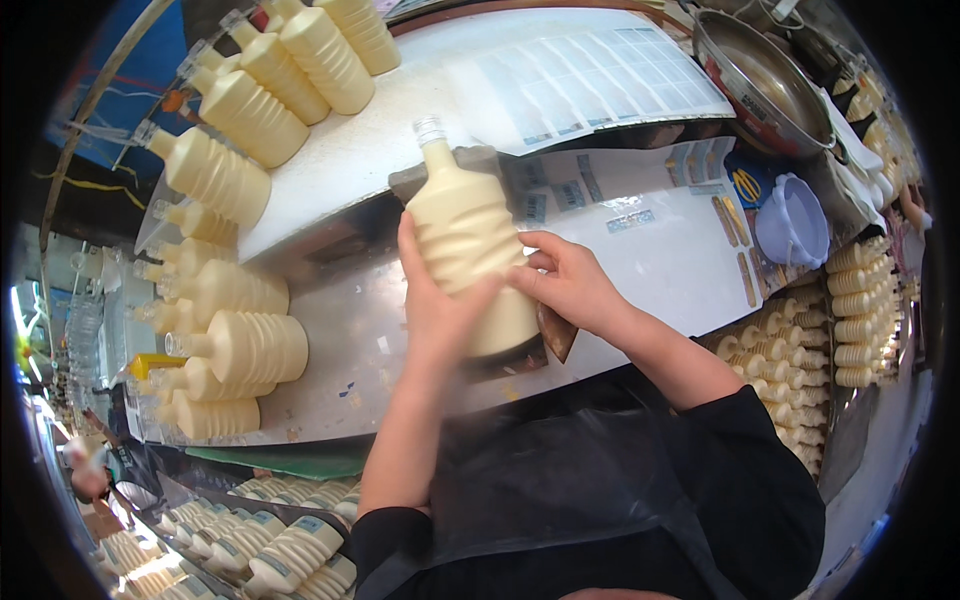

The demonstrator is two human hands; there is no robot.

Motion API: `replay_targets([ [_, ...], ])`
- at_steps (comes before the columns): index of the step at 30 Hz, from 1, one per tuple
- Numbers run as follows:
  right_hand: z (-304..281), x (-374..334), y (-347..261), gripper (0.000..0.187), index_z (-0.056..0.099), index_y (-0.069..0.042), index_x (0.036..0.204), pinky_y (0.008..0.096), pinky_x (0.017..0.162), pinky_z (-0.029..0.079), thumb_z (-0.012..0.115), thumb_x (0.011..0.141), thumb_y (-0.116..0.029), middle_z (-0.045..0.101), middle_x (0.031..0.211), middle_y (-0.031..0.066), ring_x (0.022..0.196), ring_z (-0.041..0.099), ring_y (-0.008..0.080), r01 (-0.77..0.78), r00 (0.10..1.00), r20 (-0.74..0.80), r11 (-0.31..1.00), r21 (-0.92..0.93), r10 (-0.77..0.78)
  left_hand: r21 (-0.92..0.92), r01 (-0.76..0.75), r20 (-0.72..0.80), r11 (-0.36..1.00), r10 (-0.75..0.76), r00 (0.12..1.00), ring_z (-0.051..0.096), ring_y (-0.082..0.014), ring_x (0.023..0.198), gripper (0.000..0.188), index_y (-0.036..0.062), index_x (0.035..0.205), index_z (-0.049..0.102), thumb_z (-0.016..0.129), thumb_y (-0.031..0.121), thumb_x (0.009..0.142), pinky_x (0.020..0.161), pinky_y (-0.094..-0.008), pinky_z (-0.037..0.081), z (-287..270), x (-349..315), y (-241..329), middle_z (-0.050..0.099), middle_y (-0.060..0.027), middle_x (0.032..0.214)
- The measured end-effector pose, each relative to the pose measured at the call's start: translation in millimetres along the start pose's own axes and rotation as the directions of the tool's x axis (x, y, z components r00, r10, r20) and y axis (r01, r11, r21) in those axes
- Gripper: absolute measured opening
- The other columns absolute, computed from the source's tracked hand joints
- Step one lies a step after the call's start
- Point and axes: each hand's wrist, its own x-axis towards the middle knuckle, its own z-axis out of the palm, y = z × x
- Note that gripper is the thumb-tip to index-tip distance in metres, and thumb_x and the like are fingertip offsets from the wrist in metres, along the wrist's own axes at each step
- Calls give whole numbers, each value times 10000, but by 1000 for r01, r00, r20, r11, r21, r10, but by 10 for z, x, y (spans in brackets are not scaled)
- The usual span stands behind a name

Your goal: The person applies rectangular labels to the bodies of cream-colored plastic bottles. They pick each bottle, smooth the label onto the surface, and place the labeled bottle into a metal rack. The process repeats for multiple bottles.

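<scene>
A cream-coloured bottle (462,225) with a wavy ridged body and a clear threaded neck lies in front of me, its neck pointing away. Under it shows a dark support (487,165), mostly hidden by the bottle. My left hand (432,315) grips the bottle's left side, thumb across the front and slightly blurred. On the right side, my right hand (578,285) presses its thumb against the bottle, with the other fingers curled at its edge. Whether a small label lies under the fingers, I cannot tell. A brown pointed piece (556,333) sits beside the bottle's base.
Several similar bottles stand and lie at the left (255,345) and on the raised white shelf (320,180). Label sheets (590,85) lie at the back. At the right are yellow-handled scissors (746,186), a lavender bucket (792,225) and a metal basin (765,85). More bottles (770,370) are stacked beyond.
</scene>
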Motion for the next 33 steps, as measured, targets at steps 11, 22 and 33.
replay_targets([
  [11, -852, -920, 404, 175, 750, -52, 951, 394, 671, 552, 659, 941, -201, 727, 837, 120, 771, 696, 346, 59, 912, -319, 853, -519, -257, 260, -66, -96, 963, 94, 991, 461, -334, 1369, 1046, 24, 1624, 174, 802, 176, 801, 1151, -411, 375, 37, 25, -89, 393, -234, 1540],
  [22, -1973, -1720, 1223, 144, 745, -70, 1011, 442, 710, 567, 653, 905, -103, 685, 933, 124, 803, 694, 352, -372, 604, -624, 516, -771, -497, 68, -71, -103, 995, 78, 992, 427, -300, 1410, 904, 33, 1640, 144, 668, 72, 904, 1186, -414, 327, 84, -244, -228, 349, -209, 1583],
  [33, -1974, -1824, 1311, 367, 648, -54, 1266, 490, 699, 569, 576, 907, -74, 678, 944, 175, 785, 692, 389, -622, 697, -688, 308, -720, -201, 99, -132, -132, 986, 144, 981, 411, -301, 1421, 863, 20, 1625, 204, 656, 169, 905, 1198, -423, 308, 103, -267, -302, 344, -193, 1578],
])
